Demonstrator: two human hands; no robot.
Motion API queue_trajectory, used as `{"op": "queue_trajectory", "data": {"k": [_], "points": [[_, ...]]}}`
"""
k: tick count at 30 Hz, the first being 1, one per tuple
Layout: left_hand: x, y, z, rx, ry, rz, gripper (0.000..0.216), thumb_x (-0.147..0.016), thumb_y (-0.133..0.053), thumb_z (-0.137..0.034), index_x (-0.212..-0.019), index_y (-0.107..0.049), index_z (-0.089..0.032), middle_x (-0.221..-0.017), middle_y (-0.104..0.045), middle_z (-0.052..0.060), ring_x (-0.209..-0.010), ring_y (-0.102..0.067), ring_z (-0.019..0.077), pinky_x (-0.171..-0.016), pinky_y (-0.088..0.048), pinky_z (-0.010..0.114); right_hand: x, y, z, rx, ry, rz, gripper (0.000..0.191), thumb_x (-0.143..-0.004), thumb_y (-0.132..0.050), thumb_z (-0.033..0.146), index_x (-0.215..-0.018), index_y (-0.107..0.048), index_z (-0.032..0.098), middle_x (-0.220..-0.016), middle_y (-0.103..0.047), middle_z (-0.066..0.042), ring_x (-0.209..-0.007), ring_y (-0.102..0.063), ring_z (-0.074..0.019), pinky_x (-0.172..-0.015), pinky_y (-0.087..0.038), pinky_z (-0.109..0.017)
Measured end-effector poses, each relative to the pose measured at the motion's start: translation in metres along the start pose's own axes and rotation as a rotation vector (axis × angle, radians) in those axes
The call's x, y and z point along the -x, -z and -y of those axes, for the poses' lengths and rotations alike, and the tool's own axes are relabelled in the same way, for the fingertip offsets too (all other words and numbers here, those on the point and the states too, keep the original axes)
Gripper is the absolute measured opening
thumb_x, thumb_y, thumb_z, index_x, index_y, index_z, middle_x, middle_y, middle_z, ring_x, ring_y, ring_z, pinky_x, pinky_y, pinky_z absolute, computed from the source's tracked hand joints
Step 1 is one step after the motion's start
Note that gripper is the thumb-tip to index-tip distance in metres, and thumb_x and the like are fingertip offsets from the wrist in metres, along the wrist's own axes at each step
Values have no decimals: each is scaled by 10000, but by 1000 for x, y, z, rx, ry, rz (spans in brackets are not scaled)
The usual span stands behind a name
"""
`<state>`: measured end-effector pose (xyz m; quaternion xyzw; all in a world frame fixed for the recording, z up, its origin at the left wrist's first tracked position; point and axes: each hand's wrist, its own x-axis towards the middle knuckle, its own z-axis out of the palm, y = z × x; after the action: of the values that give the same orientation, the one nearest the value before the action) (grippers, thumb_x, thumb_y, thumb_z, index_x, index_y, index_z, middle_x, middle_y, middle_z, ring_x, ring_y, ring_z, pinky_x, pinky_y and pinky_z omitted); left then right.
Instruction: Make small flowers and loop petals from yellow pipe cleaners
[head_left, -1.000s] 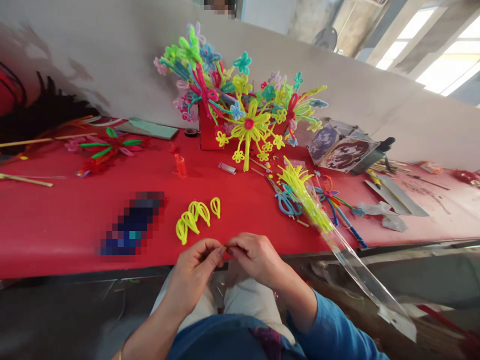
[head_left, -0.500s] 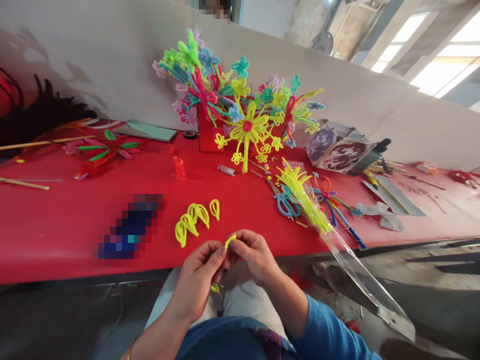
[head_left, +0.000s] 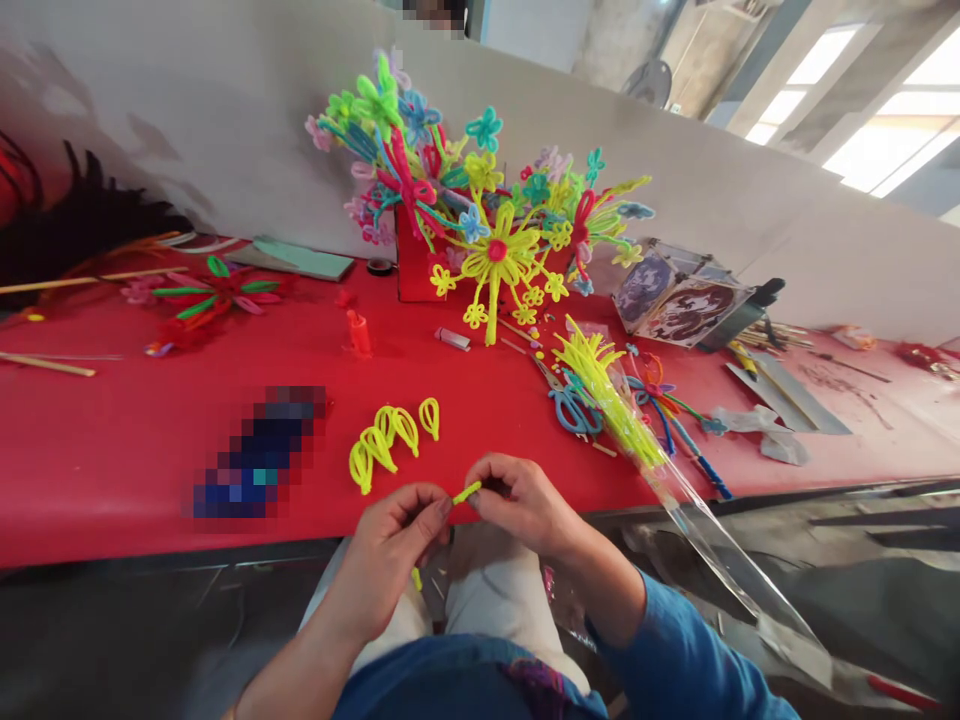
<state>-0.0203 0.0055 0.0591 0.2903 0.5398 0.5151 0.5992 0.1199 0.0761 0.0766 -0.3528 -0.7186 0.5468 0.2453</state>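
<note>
Yellow pipe cleaner [head_left: 466,492] lowered, pinched between left hand [head_left: 396,545], right hand [head_left: 520,500], no legible writing

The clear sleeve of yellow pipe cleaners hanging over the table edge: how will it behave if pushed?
The sleeve of yellow pipe cleaners looks light and floppy; its empty clear end overhangs the red table, so it may slide off. The film probably feels slippery.

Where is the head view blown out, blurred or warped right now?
Head view: the ceiling windows top right are blown out; the red table bows from wide-angle distortion; a pixelated patch hides something left of the sharp, evenly lit hands, left and right.
</note>
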Motion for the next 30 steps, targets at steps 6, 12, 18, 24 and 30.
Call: {"op": "queue_trajectory", "data": {"k": [6,12,18,24,30], "points": [[-1,-2,2,37,16,13,160,-685,-614,-313,-640,-592,-161,-470,-473,-55,-418,-339,52,-398,-253,165,-1,-18,-7,-424,-100,-73,112,-672,-529,260,-687,-495,154,-551,-461,53,-458,-408,-50,-448,-332,-171],[-1,-3,2,-16,-25,-7,153,-670,-620,-294,-594,-583,-167,-482,-476,-52,-453,-373,69,-427,-287,176,-2,-27,-13,-602,-154,-81,177,-678,-582,304,-674,-485,156,-493,-442,70,-400,-364,-31,-396,-287,-154],[-5,3,1,-63,-87,-89,166,-668,-627,-323,-626,-579,-170,-508,-469,-55,-472,-378,71,-425,-271,180,3,-23,-20,-842,-108,-19,292,-631,-660,401,-697,-479,182,-530,-508,52,-397,-422,-53,-382,-325,-172],[-5,5,11,184,36,-108,216,-638,-663,-343,-619,-543,-164,-451,-387,-86,-410,-277,41,-382,-190,160,5,-5,-28,-843,14,-315,246,-656,-660,387,-703,-514,194,-614,-575,29,-453,-498,-67,-424,-375,-176],[-3,-4,15,325,123,2,220,-642,-664,-336,-621,-529,-163,-437,-385,-87,-402,-264,40,-391,-178,166,2,-19,-25,-389,63,-121,165,-729,-592,343,-792,-633,196,-841,-612,-36,-788,-566,-133,-675,-453,-244]]}}
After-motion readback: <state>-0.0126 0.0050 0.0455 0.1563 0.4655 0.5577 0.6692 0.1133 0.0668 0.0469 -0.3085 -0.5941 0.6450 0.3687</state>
